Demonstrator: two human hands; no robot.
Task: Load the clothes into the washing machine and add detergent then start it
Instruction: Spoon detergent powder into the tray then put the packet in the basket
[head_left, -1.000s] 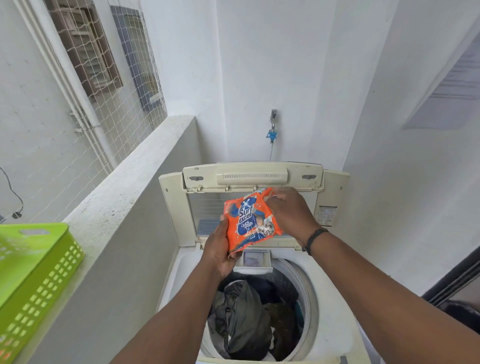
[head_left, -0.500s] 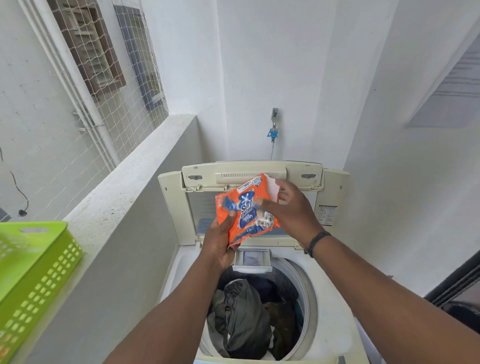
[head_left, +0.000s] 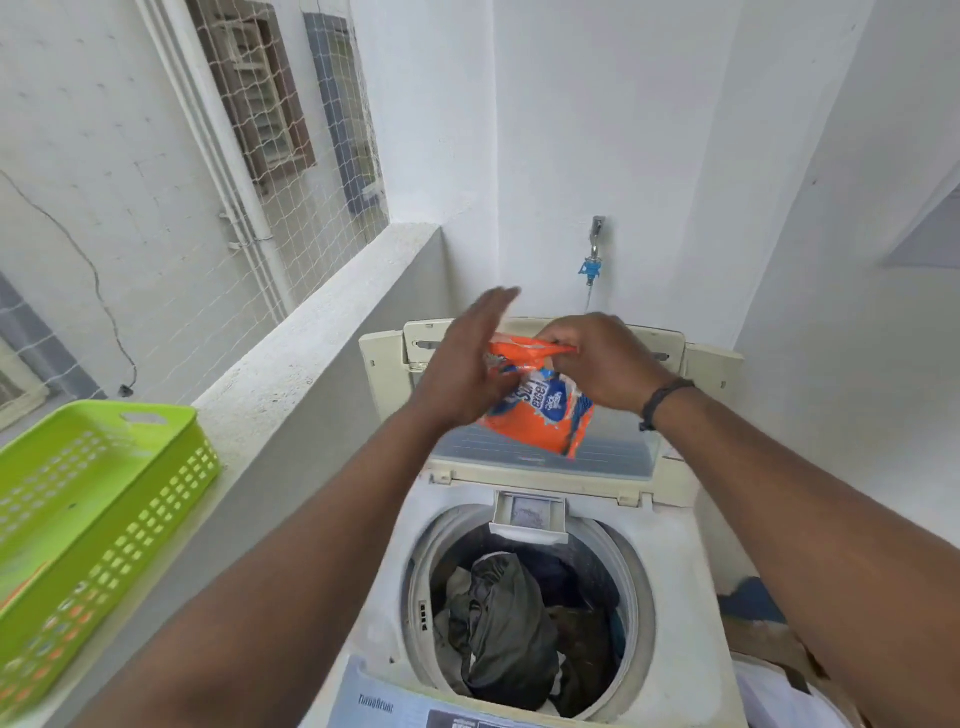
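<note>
Two hands meet over the washer (head_left: 691, 613), whose lid (head_left: 545, 457) stands open behind them. Below the hands, dark clothes (head_left: 509, 623) fill the drum. Left of the left hand (head_left: 462, 369), a green basket (head_left: 98, 525) sits on the ledge. That hand is open, fingers straight, beside the orange pouch (head_left: 540, 410), which the right hand (head_left: 602, 364) pinches by its top edge.

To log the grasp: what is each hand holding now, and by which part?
The right hand pinches the detergent pouch by its top edge. The left hand is open beside it, holding nothing.
</note>
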